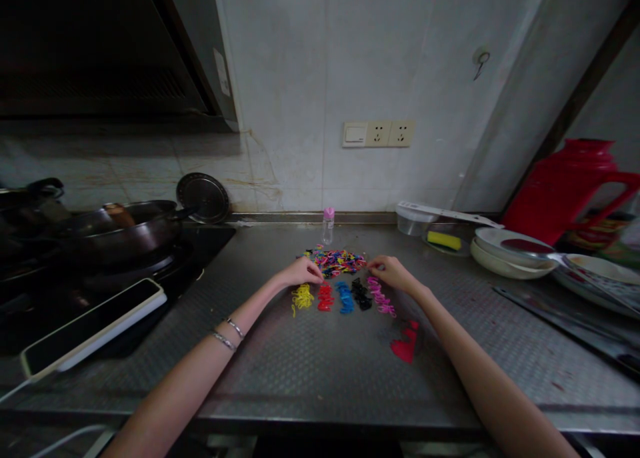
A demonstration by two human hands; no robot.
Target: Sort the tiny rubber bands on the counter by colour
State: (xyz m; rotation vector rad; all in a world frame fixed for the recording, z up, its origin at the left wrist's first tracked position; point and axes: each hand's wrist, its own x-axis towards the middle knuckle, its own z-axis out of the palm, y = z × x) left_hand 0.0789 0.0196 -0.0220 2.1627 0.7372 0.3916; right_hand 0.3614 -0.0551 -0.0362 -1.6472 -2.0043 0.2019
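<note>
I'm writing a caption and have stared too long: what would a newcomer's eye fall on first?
Probably the bright mixed heap of small pieces on the counter, with the left hand and right hand on either side. Nearer lie a yellow pile, red pile, blue pile, black pile and pink pile in a row. The red jug at far right likely draws the eye next.

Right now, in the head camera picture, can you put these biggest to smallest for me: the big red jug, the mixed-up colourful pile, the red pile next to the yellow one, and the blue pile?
1. Red jug
2. Mixed colourful pile
3. Red pile and blue pile: too alike to rank
</note>
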